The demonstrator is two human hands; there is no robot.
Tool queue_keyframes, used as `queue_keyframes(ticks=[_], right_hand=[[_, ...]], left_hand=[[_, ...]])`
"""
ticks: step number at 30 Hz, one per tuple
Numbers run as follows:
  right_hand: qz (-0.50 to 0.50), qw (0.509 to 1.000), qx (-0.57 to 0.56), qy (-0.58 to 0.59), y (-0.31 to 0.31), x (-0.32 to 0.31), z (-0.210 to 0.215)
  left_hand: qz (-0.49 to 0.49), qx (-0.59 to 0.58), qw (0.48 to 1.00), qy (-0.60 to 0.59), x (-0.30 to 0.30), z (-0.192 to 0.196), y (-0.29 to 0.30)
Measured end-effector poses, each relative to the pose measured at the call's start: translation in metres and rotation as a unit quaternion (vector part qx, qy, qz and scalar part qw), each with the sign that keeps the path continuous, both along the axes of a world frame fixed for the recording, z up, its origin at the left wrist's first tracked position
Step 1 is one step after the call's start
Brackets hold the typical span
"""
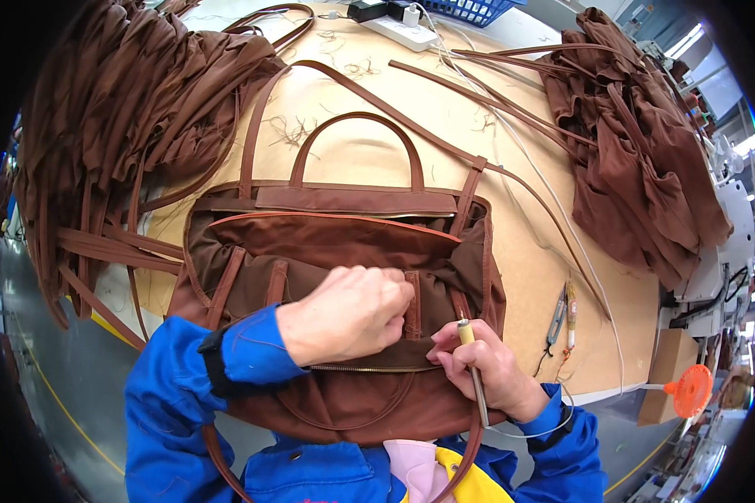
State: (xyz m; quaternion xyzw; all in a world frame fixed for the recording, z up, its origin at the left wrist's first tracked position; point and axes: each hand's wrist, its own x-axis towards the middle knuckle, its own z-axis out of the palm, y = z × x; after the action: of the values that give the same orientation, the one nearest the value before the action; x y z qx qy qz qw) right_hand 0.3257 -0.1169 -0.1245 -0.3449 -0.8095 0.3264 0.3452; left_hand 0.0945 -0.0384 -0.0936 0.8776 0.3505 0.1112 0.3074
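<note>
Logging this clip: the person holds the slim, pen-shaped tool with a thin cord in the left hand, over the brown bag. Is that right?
Not quite: the hand is wrong. The head view shows the slim, pen-shaped tool in the right hand, over the brown bag. The rest of your statement stands.

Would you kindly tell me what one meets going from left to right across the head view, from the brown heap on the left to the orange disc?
Brown heap → left hand → right hand → grey snips → slim pen-like stick → orange disc.
</note>
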Motion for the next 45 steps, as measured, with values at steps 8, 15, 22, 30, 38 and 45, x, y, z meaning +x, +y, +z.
queue_keyframes(ticks=[8, 15, 22, 30, 38, 45], right_hand=[[-0.004, 1.000, -0.003, -0.005, 0.000, 0.001, 0.000], [-0.002, 1.000, 0.014, 0.009, 0.000, -0.001, 0.001], [-0.011, 1.000, 0.018, -0.003, -0.001, 0.001, 0.001], [-0.027, 0.999, 0.021, 0.018, -0.002, -0.001, -0.003], [-0.007, 1.000, 0.022, -0.006, 0.000, 0.000, 0.000], [-0.005, 1.000, 0.011, -0.015, -0.001, -0.001, 0.001]], left_hand=[[0.159, 0.178, 0.971, -0.031, -0.024, 0.023, 0.028], [-0.091, 0.071, 0.992, -0.058, 0.004, -0.007, -0.012], [-0.136, 0.098, 0.986, -0.014, 0.013, -0.020, -0.012], [-0.047, 0.123, 0.991, -0.006, 0.012, -0.019, -0.006], [0.008, 0.051, 0.995, -0.080, 0.001, -0.011, 0.005], [-0.108, 0.050, 0.993, -0.026, 0.000, -0.022, -0.006]])
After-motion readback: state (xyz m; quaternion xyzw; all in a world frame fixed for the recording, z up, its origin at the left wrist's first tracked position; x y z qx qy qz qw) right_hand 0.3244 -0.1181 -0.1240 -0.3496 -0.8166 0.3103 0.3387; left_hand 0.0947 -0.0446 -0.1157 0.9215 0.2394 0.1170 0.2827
